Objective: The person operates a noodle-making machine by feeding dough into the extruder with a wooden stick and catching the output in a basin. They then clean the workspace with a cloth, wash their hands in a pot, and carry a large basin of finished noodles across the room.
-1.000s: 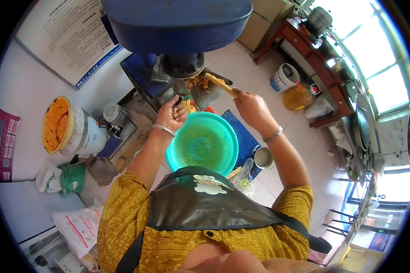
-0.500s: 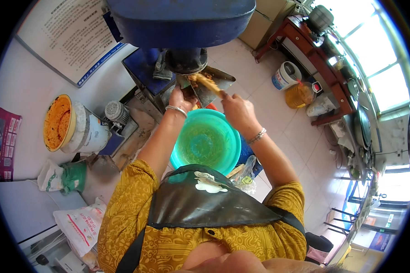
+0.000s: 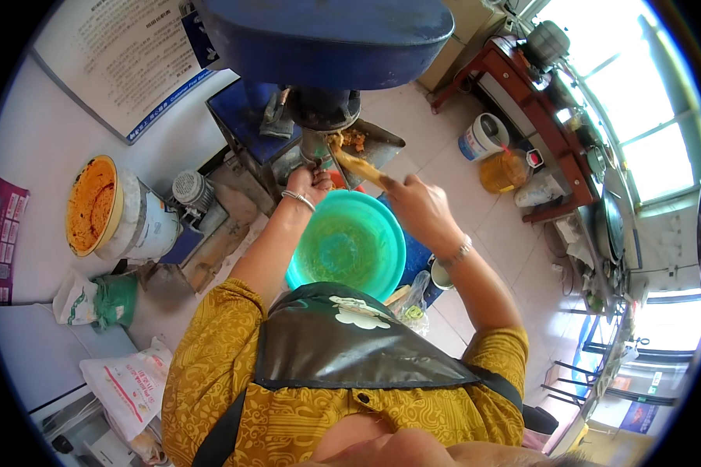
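Observation:
My right hand [image 3: 422, 204] is closed around a pale wooden stick with a flattened look [image 3: 360, 166]. Its far end, smeared with orange-brown food, touches the area under the neck of the blue machine [image 3: 331, 47]. My left hand [image 3: 310, 185] is curled shut beside the machine's metal outlet; what its fingers grip there is hidden. Bits of orange-brown food [image 3: 354, 140] lie in a metal tray [image 3: 384, 146] on the machine. Below both hands stands a turquoise plastic basin [image 3: 399, 253], its inside wet and smeared. A red rim shows behind the basin.
At the left, a yellow bowl [image 3: 117, 204] of orange-red paste rests tilted on a white bucket [image 3: 152, 226], next to a motor [image 3: 192, 189]. A white bucket [image 3: 487, 138] and a jug of amber liquid [image 3: 500, 171] stand by a red-brown table [image 3: 522, 97] at the right.
My left hand has shifted from the tray's near side to a tighter curl by the outlet. My right hand and the stick have moved slightly right and down.

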`<state>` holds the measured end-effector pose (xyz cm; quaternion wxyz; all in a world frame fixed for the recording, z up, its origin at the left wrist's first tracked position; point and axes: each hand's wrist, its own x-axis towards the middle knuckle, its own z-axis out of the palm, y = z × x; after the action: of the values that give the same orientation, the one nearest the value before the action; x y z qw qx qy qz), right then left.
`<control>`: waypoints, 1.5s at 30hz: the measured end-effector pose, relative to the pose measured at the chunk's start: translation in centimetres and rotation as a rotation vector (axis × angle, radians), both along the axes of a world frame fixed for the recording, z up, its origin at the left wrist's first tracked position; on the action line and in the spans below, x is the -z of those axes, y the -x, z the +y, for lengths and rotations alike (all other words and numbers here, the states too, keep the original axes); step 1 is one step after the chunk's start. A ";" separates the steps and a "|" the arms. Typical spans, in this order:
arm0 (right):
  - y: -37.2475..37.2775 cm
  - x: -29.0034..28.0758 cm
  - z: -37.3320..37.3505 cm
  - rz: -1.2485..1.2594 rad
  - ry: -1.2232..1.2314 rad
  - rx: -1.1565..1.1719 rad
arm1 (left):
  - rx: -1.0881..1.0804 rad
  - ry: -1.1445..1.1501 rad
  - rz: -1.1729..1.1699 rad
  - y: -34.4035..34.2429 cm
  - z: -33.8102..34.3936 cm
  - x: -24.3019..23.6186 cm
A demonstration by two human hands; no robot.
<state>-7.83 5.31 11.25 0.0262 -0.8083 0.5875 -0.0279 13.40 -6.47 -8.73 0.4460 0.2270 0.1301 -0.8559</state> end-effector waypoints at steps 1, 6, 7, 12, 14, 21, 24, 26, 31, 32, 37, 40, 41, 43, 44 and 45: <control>-0.3 1.0 -1.2 0.015 0.067 0.000 | -0.044 0.004 -0.038 0.5 0.8 -1.0; -0.2 -0.8 -3.3 -0.006 0.072 -0.020 | -0.095 0.010 -0.248 -0.5 3.3 -6.7; 0.0 -2.4 -2.3 -0.009 0.022 -0.022 | -0.155 0.024 -0.304 -0.9 3.7 -8.1; -0.5 0.8 -4.4 0.065 0.140 -0.037 | -0.010 0.462 -0.329 0.1 4.4 -11.7; 0.5 0.6 -5.0 0.059 0.152 0.011 | 0.051 0.588 -0.403 1.2 3.8 -13.0; 2.0 -2.3 -1.3 0.116 0.046 0.071 | -0.223 1.336 -1.399 5.5 -0.6 -12.0; 1.4 0.6 -5.1 0.072 0.182 -0.001 | -0.280 1.370 -1.434 6.5 -1.2 -10.1; 1.8 -0.4 -4.8 0.090 0.124 0.039 | -0.317 1.238 -1.430 5.0 0.9 -13.5; 3.0 -2.7 -1.7 0.092 0.025 0.044 | -0.388 0.555 -0.472 -0.7 2.2 -13.9; 2.9 -1.3 -1.9 0.083 0.022 0.060 | -0.360 0.394 -0.426 0.0 2.5 -12.8; 1.4 -1.8 -5.5 0.020 0.065 -0.024 | -0.159 -0.068 -0.028 1.6 1.3 -0.9; 3.2 -4.6 -1.1 -0.023 -0.033 -0.052 | -0.243 0.028 0.046 6.1 2.8 -1.9; 3.7 -4.3 -0.4 -0.022 -0.047 -0.043 | -0.232 0.093 0.069 7.5 3.5 -2.9; 3.1 -2.3 -0.7 -0.057 -0.026 -0.001 | -0.155 0.008 0.116 9.5 5.0 -6.6; 1.8 -0.8 -2.6 -0.028 0.022 -0.024 | -0.177 0.002 0.176 9.8 5.0 -6.8; 0.7 0.4 -4.6 0.007 0.071 -0.040 | -0.193 -0.005 0.240 10.4 5.1 -7.0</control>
<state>-8.55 0.71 10.83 -0.0041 -0.8205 0.5699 -0.0455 3.01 -1.41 -1.75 0.5070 0.1107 0.2056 -0.8297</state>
